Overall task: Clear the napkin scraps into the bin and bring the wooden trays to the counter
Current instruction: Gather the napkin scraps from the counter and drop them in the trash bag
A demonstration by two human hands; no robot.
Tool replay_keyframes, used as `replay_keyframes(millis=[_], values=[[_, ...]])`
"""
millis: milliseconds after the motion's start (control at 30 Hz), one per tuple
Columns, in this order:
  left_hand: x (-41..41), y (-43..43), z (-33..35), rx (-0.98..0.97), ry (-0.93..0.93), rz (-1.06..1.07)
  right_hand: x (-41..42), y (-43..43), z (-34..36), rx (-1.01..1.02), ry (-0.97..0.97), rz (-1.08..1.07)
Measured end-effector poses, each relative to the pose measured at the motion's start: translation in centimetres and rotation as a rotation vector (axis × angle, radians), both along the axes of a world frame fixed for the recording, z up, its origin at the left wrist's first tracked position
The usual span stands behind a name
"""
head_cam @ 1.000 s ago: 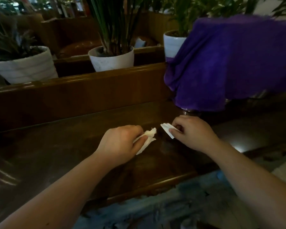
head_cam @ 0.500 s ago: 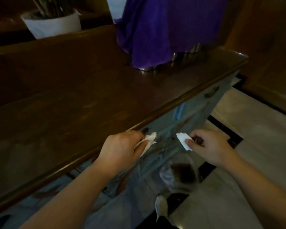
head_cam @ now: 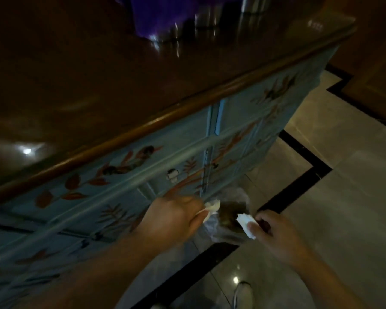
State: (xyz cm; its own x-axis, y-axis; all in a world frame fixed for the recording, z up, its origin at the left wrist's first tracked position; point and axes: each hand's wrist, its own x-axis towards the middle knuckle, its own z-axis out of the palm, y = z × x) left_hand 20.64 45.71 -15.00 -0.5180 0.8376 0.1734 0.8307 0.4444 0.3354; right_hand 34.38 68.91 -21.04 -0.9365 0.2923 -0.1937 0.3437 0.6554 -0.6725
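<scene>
My left hand (head_cam: 172, 216) is closed on a crumpled white napkin scrap (head_cam: 212, 207). My right hand (head_cam: 276, 235) pinches a flatter white napkin scrap (head_cam: 245, 224). Both scraps hang just over the mouth of a small bin (head_cam: 228, 219) lined with a clear plastic bag, which stands on the floor against the cabinet. The left scrap is at the bin's left rim, the right scrap at its right rim. No wooden tray is in view.
A blue painted cabinet (head_cam: 143, 170) with a dark wooden top (head_cam: 98, 85) fills the left and centre. A purple cloth (head_cam: 156, 16) lies at the top's far end. Glossy tiled floor (head_cam: 321, 197) with a black border spreads to the right. My shoe (head_cam: 243, 295) shows below.
Both hands have carried their scraps off the wooden top and down to the bin on the floor. The view has tilted down and right.
</scene>
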Motion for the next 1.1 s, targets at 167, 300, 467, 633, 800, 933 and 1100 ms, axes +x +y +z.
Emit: replay_keyframes(millis=[167,300,467,633,800,933,1100], values=[[-1.4,6.4,-9.3,-0.056,-0.014,0.03,-0.4,6.8,-8.7,-0.053,-0.034,-0.063],[-1.0,10.9,-18.6,-0.03,-0.13,0.169,-0.9,10.6,-17.1,-0.057,-0.056,-0.149],[0.4,14.3,-30.1,-0.062,-0.301,0.319,-1.1,12.2,-27.7,-0.203,-0.146,-0.241],[1.9,16.4,-40.1,-0.089,-0.481,0.426,-1.5,12.6,-36.9,-0.374,-0.22,-0.396],[2.9,17.8,-46.6,-0.117,-0.517,0.449,-2.7,13.2,-43.5,-0.329,-0.265,-0.353],[2.1,19.1,-50.0,-0.169,-0.515,0.464,-3.4,13.2,-46.4,-0.422,-0.279,-0.376],[0.5,21.2,-51.6,-0.197,-0.488,0.426,-2.6,13.5,-47.4,-0.436,-0.279,-0.359]])
